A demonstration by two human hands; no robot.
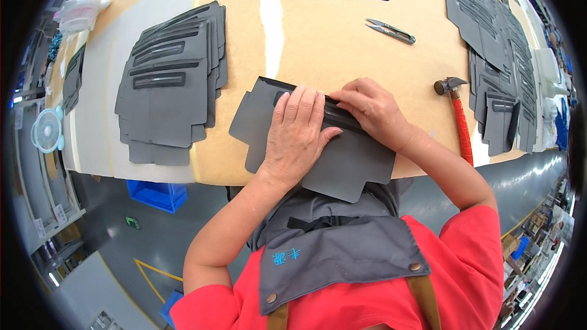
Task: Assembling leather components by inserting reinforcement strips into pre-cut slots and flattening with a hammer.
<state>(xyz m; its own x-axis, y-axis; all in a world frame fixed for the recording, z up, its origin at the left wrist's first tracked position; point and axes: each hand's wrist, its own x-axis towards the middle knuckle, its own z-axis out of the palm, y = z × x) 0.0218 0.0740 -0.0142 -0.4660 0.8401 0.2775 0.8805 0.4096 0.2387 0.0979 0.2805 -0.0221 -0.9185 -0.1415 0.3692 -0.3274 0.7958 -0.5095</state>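
Across the tan tabletop [238, 43], a left stack of grey panels [174, 101], a right stack [483, 36], thread snips [394, 32] and a red-handled hammer [461, 123] are lying. At the near edge, a notched grey panel [348, 162] is overhanging; the left hand [295, 137] is resting open and flat on it, while the right hand [378, 111] is pinching its far edge.

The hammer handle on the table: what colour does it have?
The hammer handle is red; it shows in the head view.
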